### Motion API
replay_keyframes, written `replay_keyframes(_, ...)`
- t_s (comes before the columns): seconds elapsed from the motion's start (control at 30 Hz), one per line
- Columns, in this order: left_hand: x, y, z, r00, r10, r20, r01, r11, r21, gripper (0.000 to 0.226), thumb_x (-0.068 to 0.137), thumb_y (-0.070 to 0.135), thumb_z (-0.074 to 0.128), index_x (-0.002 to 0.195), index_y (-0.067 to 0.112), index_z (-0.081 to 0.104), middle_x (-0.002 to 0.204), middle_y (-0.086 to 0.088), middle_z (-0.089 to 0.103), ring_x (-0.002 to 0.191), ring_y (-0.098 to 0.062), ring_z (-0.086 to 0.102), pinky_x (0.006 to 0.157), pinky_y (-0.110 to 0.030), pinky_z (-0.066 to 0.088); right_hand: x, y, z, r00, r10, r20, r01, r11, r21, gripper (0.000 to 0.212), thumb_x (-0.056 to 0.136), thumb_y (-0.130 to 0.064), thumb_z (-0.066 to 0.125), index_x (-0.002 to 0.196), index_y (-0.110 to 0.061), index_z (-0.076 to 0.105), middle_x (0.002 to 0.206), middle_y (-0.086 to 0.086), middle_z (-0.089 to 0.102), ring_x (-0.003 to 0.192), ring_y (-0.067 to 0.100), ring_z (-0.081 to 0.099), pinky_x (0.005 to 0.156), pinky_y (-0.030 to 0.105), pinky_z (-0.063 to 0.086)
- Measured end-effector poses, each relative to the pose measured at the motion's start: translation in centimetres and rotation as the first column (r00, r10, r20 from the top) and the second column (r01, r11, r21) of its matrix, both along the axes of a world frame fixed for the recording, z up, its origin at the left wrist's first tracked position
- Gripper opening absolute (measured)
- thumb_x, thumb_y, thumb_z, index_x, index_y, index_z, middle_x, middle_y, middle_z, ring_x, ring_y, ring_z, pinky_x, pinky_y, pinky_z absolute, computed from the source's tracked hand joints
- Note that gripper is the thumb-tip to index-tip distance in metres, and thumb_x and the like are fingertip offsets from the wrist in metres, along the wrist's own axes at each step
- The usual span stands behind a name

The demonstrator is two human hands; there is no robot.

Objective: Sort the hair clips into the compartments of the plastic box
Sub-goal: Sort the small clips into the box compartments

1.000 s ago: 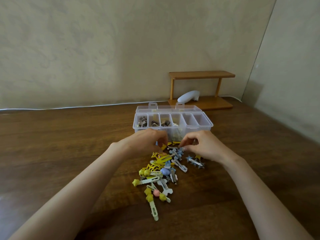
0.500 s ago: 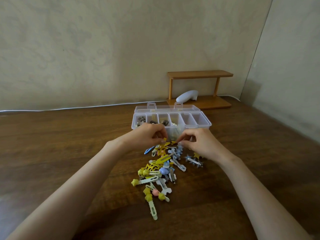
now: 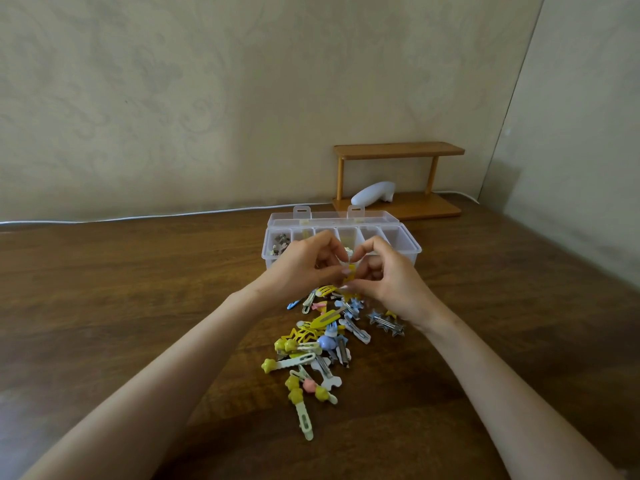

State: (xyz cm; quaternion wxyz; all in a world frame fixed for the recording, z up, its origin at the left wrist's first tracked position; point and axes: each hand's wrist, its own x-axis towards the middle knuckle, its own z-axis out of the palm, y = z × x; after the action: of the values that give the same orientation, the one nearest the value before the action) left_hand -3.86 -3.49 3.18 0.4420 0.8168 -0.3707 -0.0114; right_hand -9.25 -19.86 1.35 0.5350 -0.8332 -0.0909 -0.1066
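Left hand [image 3: 301, 268] and right hand [image 3: 391, 278] have lifted off the pile [image 3: 323, 336], both pinching one yellow clip [image 3: 350, 274] before the box [image 3: 409, 257].

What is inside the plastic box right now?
In the plastic box, the leftmost compartment holds small dark clips. The two rightmost look empty. The left hand and right hand, pinching a yellow clip, cover most of the middle ones, so their contents cannot be judged.
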Motion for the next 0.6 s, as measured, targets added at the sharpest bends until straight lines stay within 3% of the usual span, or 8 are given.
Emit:
replay_keyframes(0.1, 0.1, 0.1, 0.0, 0.999, 0.035, 0.017, -0.035, 0.999, 0.017, 0.013, 0.087, 0.013, 0.062, 0.096, 0.006, 0.055, 0.080, -0.005, 0.070, 0.072, -0.011, 0.069, 0.070, -0.021, 0.056, -0.2, -0.5, 0.3, 0.997, -0.064, 0.052, 0.067, 0.996, -0.053, 0.030, 0.078, -0.005, 0.072, 0.098, -0.022, 0.057, 0.064, 0.001, 0.060, 0.055, 0.008, 0.060, 0.056, 0.022, 0.051)
replay_keyframes(0.17, 0.5, 0.4, -0.1, 0.994, 0.063, 0.084, -0.072, 0.991, 0.109, 0.010, 0.087, 0.016, 0.062, 0.093, 0.010, 0.056, 0.078, 0.000, 0.069, 0.071, -0.009, 0.067, 0.070, -0.022, 0.056, -0.1, -1.3, 0.6, 0.973, -0.181, 0.144, 0.195, 0.977, -0.087, 0.022, 0.079, -0.007, 0.071, 0.096, -0.019, 0.063, 0.069, -0.002, 0.064, 0.060, 0.002, 0.061, 0.059, 0.013, 0.049)
replay_keyframes(0.23, 0.8, 0.6, -0.2, 0.986, 0.062, 0.152, -0.097, 0.966, 0.238, 0.009, 0.087, 0.020, 0.062, 0.092, 0.014, 0.057, 0.081, 0.004, 0.067, 0.074, -0.008, 0.065, 0.073, -0.025, 0.055, 0.0, -2.3, 0.7, 0.926, -0.308, 0.219, 0.318, 0.948, -0.010, 0.011, 0.081, -0.009, 0.070, 0.090, -0.015, 0.066, 0.072, -0.003, 0.065, 0.061, -0.001, 0.062, 0.055, 0.009, 0.046)
replay_keyframes(0.37, 1.0, 1.0, -0.5, 0.958, -0.007, 0.287, -0.143, 0.855, 0.498, 0.013, 0.086, 0.025, 0.062, 0.096, 0.018, 0.058, 0.093, 0.004, 0.063, 0.085, -0.010, 0.059, 0.077, -0.028, 0.052, 0.5, -3.8, 0.7, 0.847, -0.468, 0.252, 0.448, 0.884, 0.135, 0.007, 0.083, -0.009, 0.069, 0.081, -0.016, 0.067, 0.073, 0.000, 0.065, 0.059, 0.001, 0.062, 0.052, 0.013, 0.047)
replay_keyframes(0.47, 1.1, 1.1, -0.7, 0.948, -0.049, 0.315, -0.150, 0.803, 0.576, 0.017, 0.086, 0.028, 0.063, 0.100, 0.019, 0.058, 0.096, 0.004, 0.061, 0.088, -0.012, 0.057, 0.077, -0.029, 0.052, 0.8, -4.1, 0.5, 0.826, -0.504, 0.251, 0.473, 0.863, 0.178, 0.007, 0.084, -0.005, 0.067, 0.082, -0.012, 0.068, 0.081, 0.010, 0.068, 0.063, 0.012, 0.067, 0.059, 0.018, 0.053)
replay_keyframes(0.6, 1.4, 1.1, -1.0, 0.942, -0.068, 0.330, -0.163, 0.764, 0.625, 0.022, 0.085, 0.034, 0.063, 0.103, 0.022, 0.058, 0.099, 0.006, 0.061, 0.091, -0.011, 0.056, 0.074, -0.025, 0.048, 0.9, -4.1, 0.4, 0.817, -0.510, 0.269, 0.476, 0.860, 0.185, 0.012, 0.087, 0.000, 0.061, 0.094, -0.005, 0.070, 0.093, 0.010, 0.067, 0.070, 0.009, 0.070, 0.063, 0.013, 0.053)
